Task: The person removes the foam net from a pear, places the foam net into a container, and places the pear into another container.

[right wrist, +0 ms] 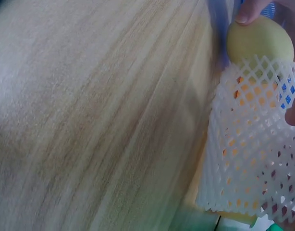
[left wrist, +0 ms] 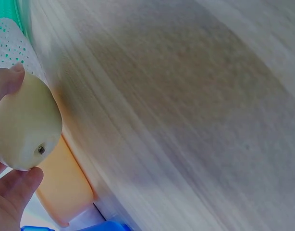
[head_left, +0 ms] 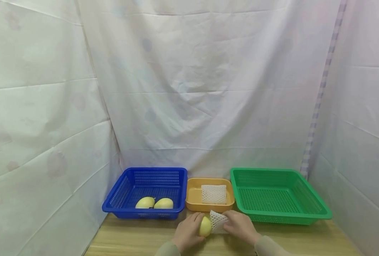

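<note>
In the head view my left hand (head_left: pixel 187 232) grips a pale yellow pear (head_left: pixel 205 227) above the front of the table. Its thumb and fingers lie on opposite sides of the fruit, and the dark blossom end shows in the left wrist view. My right hand (head_left: pixel 239 226) pinches a white foam net sleeve (head_left: pixel 219 222). The right wrist view has the sleeve's open mouth right at the near end of the pear, overlapping it, while most of the right hand is out of that view.
A blue basket (head_left: pixel 118 209) with two pears (head_left: pixel 163 203) stands at the left. Behind the hands is an orange tray (head_left: pixel 194 195) holding white foam netting (head_left: pixel 213 194). At the right stands a green basket (head_left: pixel 266 200). White cloth walls (head_left: pixel 189 89) enclose the wooden table (head_left: pixel 128 234).
</note>
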Demonstrator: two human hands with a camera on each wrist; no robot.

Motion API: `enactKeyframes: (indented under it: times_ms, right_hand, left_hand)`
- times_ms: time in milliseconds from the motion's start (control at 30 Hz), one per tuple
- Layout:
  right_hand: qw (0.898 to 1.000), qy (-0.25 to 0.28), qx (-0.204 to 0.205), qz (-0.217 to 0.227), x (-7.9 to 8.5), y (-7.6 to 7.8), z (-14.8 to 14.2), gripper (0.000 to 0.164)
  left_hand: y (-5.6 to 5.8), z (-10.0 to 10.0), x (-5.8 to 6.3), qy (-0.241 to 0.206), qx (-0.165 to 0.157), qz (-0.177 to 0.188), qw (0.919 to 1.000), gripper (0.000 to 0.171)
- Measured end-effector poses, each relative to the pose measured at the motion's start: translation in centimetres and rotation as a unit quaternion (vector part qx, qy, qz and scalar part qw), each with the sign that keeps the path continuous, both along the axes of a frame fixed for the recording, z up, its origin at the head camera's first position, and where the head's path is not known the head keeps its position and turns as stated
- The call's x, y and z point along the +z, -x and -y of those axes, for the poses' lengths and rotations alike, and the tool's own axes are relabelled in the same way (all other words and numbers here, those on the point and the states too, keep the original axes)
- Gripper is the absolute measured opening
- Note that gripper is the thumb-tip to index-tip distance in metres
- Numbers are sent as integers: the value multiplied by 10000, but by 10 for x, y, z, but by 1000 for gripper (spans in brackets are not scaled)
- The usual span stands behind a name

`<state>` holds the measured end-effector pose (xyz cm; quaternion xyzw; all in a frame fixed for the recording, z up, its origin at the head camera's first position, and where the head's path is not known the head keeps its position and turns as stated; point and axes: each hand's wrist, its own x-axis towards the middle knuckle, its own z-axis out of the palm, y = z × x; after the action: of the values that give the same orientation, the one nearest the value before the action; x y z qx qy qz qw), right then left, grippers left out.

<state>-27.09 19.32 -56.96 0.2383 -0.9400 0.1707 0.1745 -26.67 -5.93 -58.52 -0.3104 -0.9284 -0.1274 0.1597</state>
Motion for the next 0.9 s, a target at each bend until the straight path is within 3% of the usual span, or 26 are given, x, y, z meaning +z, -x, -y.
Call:
enactKeyframes:
  times_ms: [400,667,900]
  right_hand:
    - [9989,353,-287,81,18,0,0,15]
    - [9963,555,-280,-600,27,2,4,17]
    - [9891,741,-78,-1268,33,8,10,23]
  left_hand:
    - [0,2,0,-6,11,-128,9999,81]
    - [-1,4,0,-139,-19,-255,9996,80]
    - [-5,5,2,-225,-10,-141,9996,79]
